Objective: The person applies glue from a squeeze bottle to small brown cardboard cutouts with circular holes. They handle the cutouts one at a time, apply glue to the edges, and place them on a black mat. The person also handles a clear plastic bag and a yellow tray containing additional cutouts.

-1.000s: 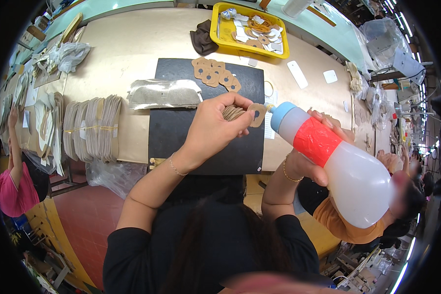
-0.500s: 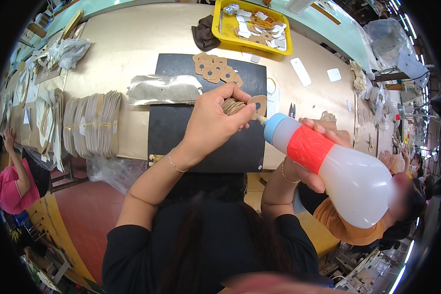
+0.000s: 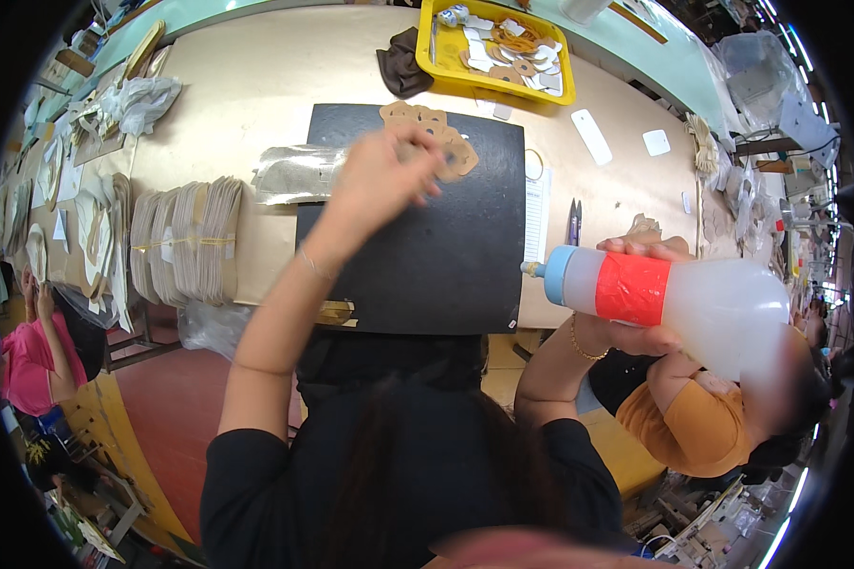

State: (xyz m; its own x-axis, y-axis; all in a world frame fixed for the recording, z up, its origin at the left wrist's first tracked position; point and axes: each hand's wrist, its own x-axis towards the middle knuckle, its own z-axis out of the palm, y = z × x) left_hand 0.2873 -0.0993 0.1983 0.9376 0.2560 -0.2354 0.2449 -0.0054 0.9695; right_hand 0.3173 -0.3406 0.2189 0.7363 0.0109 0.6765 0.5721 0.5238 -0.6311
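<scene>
My right hand (image 3: 636, 332) is wrapped around a translucent squeeze bottle (image 3: 726, 303) with a blue cap and a red band. The bottle lies nearly level, its narrow nozzle pointing left, just right of the black mat (image 3: 417, 256). My left hand (image 3: 375, 185) hovers over the mat's far part, its fingers bent and smeared by motion. Whether it holds anything I cannot make out. Beside its fingertips lies a pile of flat brown pieces with dark holes (image 3: 460, 156). A shiny silvery sheet (image 3: 294, 175) lies under or behind that hand, partly covered.
A yellow tray (image 3: 567, 93) of white and brown pieces stands at the back, beside a dark cloth (image 3: 403, 64). Bundled beige pieces (image 3: 194, 237) stand at left. Small scissors or snips (image 3: 575, 223) lie right of the mat. A co-worker in orange (image 3: 702, 427) sits close on the right.
My left hand has moved left and away from me, from the nozzle to the brown pile. The stack it held is no longer plainly visible. The bottle has swung right and levelled out.
</scene>
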